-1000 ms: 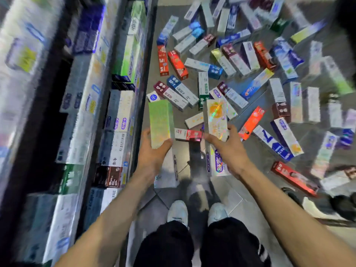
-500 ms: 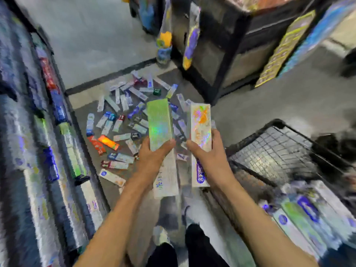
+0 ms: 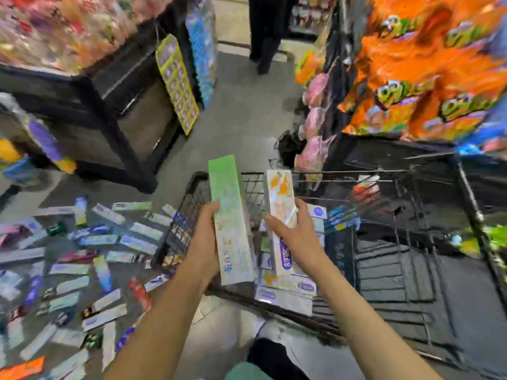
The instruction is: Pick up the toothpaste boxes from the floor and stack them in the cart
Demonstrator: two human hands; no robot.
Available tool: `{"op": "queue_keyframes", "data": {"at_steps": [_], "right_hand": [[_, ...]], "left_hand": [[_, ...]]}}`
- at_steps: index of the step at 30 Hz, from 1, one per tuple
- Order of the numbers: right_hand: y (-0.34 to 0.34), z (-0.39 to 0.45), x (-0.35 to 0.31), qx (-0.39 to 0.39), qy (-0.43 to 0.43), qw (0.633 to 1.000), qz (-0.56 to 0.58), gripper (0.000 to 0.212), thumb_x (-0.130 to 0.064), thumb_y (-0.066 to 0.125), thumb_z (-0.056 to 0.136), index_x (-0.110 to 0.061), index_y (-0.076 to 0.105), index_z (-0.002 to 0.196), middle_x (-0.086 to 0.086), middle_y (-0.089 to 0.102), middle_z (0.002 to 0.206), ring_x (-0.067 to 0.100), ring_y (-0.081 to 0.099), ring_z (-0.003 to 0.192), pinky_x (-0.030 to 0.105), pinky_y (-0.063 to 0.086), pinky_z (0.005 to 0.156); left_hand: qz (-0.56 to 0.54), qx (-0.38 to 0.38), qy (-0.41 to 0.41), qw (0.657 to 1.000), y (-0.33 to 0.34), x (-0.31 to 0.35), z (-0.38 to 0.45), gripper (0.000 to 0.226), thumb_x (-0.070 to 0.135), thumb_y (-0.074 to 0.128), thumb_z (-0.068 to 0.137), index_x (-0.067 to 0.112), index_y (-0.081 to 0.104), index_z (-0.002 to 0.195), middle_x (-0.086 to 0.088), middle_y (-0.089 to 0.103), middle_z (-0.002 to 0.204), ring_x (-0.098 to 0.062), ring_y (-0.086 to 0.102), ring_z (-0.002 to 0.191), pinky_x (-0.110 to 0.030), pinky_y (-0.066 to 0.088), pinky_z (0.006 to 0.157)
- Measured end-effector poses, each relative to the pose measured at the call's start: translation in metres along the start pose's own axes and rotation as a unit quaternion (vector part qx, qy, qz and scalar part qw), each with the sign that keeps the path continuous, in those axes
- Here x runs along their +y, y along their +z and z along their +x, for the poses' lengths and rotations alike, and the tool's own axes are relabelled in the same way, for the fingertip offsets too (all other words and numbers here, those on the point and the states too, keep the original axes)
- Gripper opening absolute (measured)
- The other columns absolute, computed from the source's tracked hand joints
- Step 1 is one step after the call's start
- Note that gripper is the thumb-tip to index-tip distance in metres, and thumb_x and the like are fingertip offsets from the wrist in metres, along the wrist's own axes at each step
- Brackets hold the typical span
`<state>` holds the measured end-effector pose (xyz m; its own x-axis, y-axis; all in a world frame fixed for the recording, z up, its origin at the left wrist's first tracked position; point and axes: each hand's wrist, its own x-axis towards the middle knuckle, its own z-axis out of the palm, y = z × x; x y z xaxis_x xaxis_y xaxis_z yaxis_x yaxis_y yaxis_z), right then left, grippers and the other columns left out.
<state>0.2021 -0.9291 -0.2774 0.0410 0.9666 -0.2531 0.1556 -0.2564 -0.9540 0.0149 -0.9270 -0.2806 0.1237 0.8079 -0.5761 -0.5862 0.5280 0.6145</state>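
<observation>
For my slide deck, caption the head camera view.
Left hand holds a green box, right hand an orange-printed box, over the wire cart.

Motion-blurred floor boxes, unreadable print; orange packs cut off by the right edge.

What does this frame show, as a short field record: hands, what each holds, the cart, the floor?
left hand: grips a green toothpaste box, held upright over the cart's near-left corner
right hand: grips a white box with orange print, also above the cart
cart: black wire basket, a few boxes already lying in its near-left part
floor boxes: many scattered to the left of the cart
image quality: motion-blurred; labels unreadable
</observation>
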Motion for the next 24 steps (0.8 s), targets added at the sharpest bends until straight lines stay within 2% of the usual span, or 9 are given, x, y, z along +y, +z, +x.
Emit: {"op": "queue_keyframes", "data": {"at_steps": [2,4,8,11,14,17,20,22,24], "right_hand": [[-0.034,0.004,0.012,0.03,0.021,0.999,0.011,0.066,-0.035,0.078,0.086,-0.03,0.04,0.14,-0.009,0.064,0.123,0.002,0.065,0.105,0.025,0.051,0.092],[-0.062,0.008,0.024,0.052,0.029,0.998,0.021,0.063,-0.033,0.077,0.088,-0.029,0.041,0.139,-0.013,0.063,0.121,-0.004,0.064,0.102,0.018,0.052,0.088],[-0.098,0.02,0.053,0.079,0.06,0.995,0.028,0.064,-0.039,0.079,0.085,-0.033,0.044,0.138,-0.014,0.064,0.123,0.0,0.063,0.107,0.029,0.05,0.095],[-0.107,0.027,0.073,0.092,0.084,0.991,0.039,0.068,-0.044,0.08,0.082,-0.032,0.043,0.138,-0.011,0.064,0.124,0.009,0.063,0.112,0.039,0.052,0.099],[-0.105,0.035,0.092,0.101,0.098,0.989,0.046,0.056,-0.031,0.078,0.086,-0.032,0.046,0.133,-0.013,0.066,0.116,0.003,0.065,0.103,0.036,0.053,0.096],[-0.098,0.047,0.111,0.089,0.11,0.989,0.049,0.055,-0.033,0.08,0.085,-0.04,0.048,0.13,-0.014,0.065,0.121,0.004,0.064,0.109,0.037,0.051,0.1],[-0.086,0.065,0.124,0.081,0.135,0.986,0.049,0.075,-0.041,0.083,0.08,-0.033,0.039,0.141,-0.009,0.063,0.128,0.006,0.063,0.111,0.034,0.051,0.1],[-0.076,0.079,0.127,0.081,0.142,0.986,0.022,0.071,-0.035,0.082,0.082,-0.028,0.039,0.138,-0.01,0.067,0.117,-0.006,0.065,0.094,0.016,0.051,0.084],[-0.065,0.095,0.131,0.081,0.144,0.986,-0.02,0.065,-0.033,0.082,0.082,-0.028,0.041,0.132,-0.013,0.066,0.107,-0.011,0.064,0.081,0.012,0.048,0.07]], "left_hand": [[0.024,-0.025,-0.006,0.999,0.024,-0.013,0.019,0.068,0.051,0.064,0.087,0.002,0.055,0.133,-0.028,0.059,0.117,-0.042,0.059,0.104,-0.058,0.047,0.098],[0.039,-0.049,-0.018,0.998,0.039,-0.026,0.039,0.084,0.051,0.078,0.079,0.008,0.043,0.142,-0.034,0.055,0.129,-0.044,0.059,0.109,-0.064,0.047,0.098],[0.068,-0.081,-0.038,0.994,0.058,-0.046,0.079,0.044,0.041,0.059,0.091,0.02,0.047,0.127,-0.025,0.056,0.138,-0.04,0.061,0.117,-0.068,0.044,0.102],[0.109,-0.087,-0.046,0.989,0.064,-0.049,0.099,0.042,0.035,0.055,0.096,0.026,0.046,0.136,-0.017,0.062,0.133,-0.036,0.065,0.117,-0.058,0.055,0.091],[0.222,-0.094,-0.026,0.97,0.057,-0.053,0.118,0.039,0.022,0.054,0.102,0.029,0.046,0.14,-0.008,0.069,0.124,-0.024,0.072,0.102,-0.041,0.06,0.075],[0.358,-0.076,0.014,0.93,0.039,-0.053,0.136,0.052,0.022,0.062,0.098,0.036,0.043,0.144,0.004,0.067,0.127,-0.013,0.072,0.1,-0.034,0.06,0.078],[0.468,-0.054,0.035,0.881,0.013,-0.047,0.16,0.064,0.027,0.072,0.092,0.04,0.039,0.146,0.01,0.062,0.129,-0.008,0.068,0.102,-0.027,0.057,0.078],[0.536,-0.041,0.051,0.842,-0.006,-0.041,0.179,0.071,0.033,0.079,0.085,0.033,0.042,0.145,0.007,0.061,0.13,-0.006,0.066,0.105,-0.025,0.058,0.08],[0.603,-0.027,0.075,0.794,-0.025,-0.035,0.201,0.078,0.049,0.083,0.071,0.031,0.049,0.139,0.005,0.062,0.126,-0.011,0.063,0.108,-0.039,0.057,0.092]]}}
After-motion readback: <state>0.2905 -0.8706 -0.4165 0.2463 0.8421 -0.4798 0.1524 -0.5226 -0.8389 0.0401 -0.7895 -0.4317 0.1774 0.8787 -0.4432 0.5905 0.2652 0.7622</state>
